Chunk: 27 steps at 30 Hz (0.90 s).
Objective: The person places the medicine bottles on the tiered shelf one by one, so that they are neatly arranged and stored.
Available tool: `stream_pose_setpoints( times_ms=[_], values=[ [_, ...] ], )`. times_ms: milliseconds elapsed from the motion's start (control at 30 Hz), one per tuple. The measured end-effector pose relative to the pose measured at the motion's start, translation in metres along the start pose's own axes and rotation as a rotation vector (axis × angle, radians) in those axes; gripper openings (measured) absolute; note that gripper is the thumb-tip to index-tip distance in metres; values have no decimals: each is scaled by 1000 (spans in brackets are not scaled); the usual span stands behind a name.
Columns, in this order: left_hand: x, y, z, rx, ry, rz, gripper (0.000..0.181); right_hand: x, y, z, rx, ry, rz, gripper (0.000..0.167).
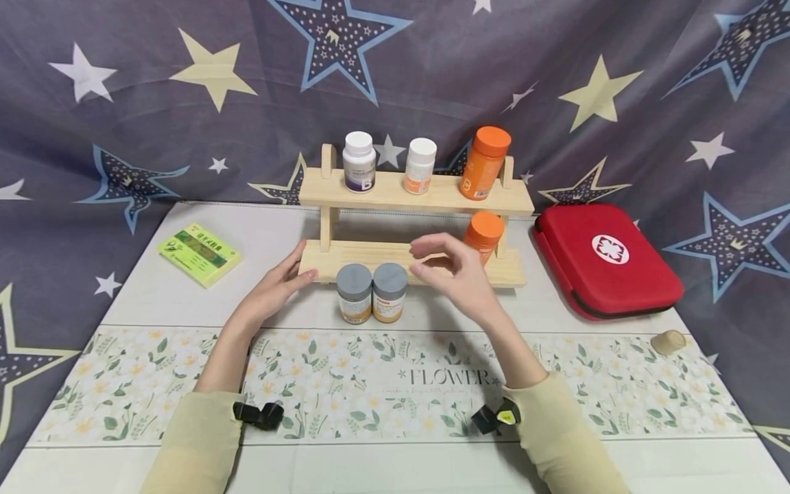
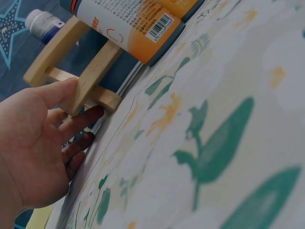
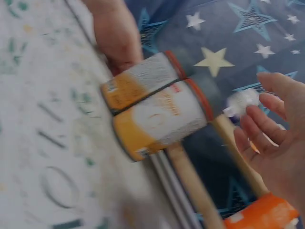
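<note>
My left hand (image 1: 276,287) grips the left end of the lower board of a two-tier wooden shelf (image 1: 321,259); in the left wrist view the thumb lies on the board (image 2: 90,78) and the fingers pass under it. My right hand (image 1: 459,274) hovers in front of the lower tier with fingers loosely bent and nothing between them. Behind it, an orange bottle (image 1: 484,230) stands on that tier, partly hidden. Two grey-lidded jars (image 1: 354,295) (image 1: 389,293) stand side by side before the shelf. The upper tier carries two white-capped bottles (image 1: 359,162) (image 1: 420,167) and an orange one (image 1: 485,163).
A red first-aid case (image 1: 607,264) lies right of the shelf. On the left lies a green-yellow medicine box (image 1: 200,254). A small tan cylindrical piece (image 1: 668,342) is near the right table edge. Behind the shelf hangs a star-patterned cloth (image 1: 444,75).
</note>
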State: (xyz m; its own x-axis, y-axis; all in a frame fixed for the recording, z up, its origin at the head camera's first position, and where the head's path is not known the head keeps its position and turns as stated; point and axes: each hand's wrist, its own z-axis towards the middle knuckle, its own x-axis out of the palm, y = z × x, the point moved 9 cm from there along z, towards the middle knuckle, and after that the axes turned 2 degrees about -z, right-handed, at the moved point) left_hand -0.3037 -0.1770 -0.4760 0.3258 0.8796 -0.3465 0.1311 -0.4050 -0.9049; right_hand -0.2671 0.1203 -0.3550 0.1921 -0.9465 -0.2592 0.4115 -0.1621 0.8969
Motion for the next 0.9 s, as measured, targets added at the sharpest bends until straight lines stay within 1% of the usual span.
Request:
stream_pose_setpoints(
  times_ms=[133, 200, 267, 333, 433, 600, 900],
  values=[
    [0, -1, 0, 2, 0, -1, 84, 21, -23, -3, 97, 107, -38, 53],
    [1, -1, 0, 0, 2, -3, 84, 29, -33, -5, 144, 154, -90, 60],
    [1, -1, -1, -6, 4, -5, 83, 36, -41, -8, 173, 199, -123, 65],
    [1, -1, -1, -11, 7, -8, 83, 41, -45, -9, 185, 227, -149, 66],
    [1, -1, -2, -10, 6, -10, 83, 46, -48, -10, 181, 247, -161, 62],
    [1, -1, -1, -6, 4, -8, 84, 48, -48, -10, 173, 251, -159, 55],
    [1, 0, -2, -8, 1, -11, 83, 48, -50, -11, 180, 248, -168, 56]
  ],
)
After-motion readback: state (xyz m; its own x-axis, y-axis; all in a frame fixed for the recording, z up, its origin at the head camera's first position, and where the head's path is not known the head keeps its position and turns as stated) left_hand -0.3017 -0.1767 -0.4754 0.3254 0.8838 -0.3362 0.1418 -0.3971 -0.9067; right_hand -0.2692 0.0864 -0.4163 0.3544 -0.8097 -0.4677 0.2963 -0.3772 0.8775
